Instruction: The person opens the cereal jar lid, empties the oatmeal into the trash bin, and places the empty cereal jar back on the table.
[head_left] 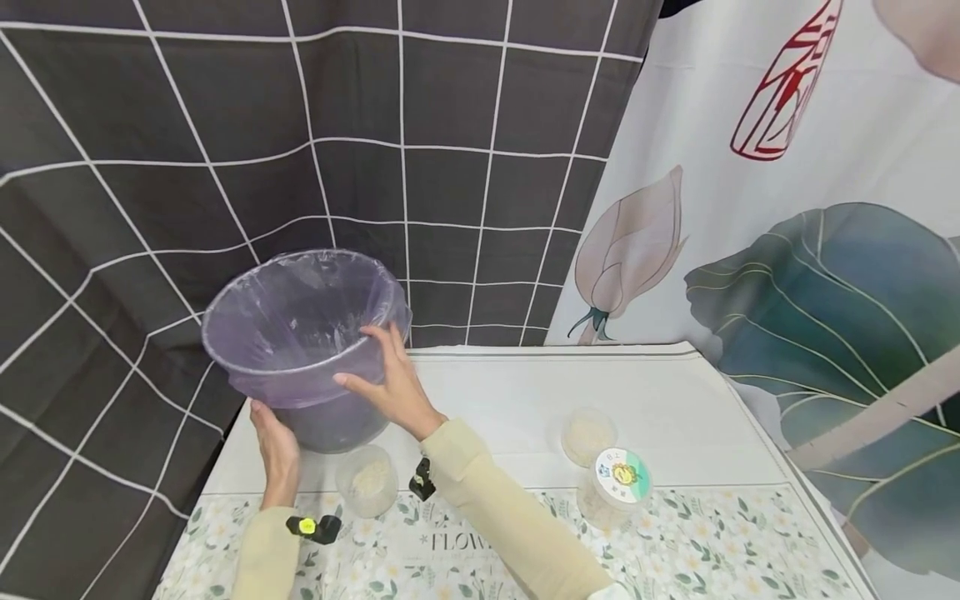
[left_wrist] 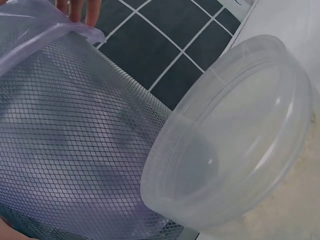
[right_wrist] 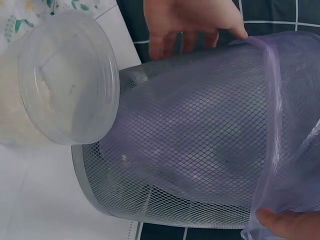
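A mesh wastebasket (head_left: 330, 427) is lined with a thin purple trash bag (head_left: 281, 387), whose edge is folded over the rim. The basket stands at the back left of the table. My left hand (head_left: 277, 454) rests against its lower left side; in the right wrist view, the left fingers (right_wrist: 172, 44) lie fairly straight along the mesh and the thumb reaches the bag's edge. My right hand (head_left: 397, 383) grips the bag at the right of the rim, fingertips over the edge and thumb outside.
A clear plastic tub (head_left: 367, 482) with pale contents stands in front of the basket, between my forearms. On the right are another open tub (head_left: 588, 437) and a lidded tub (head_left: 615, 487). A dark checked curtain (head_left: 450, 183) hangs behind the white and floral tablecloth (head_left: 720, 533).
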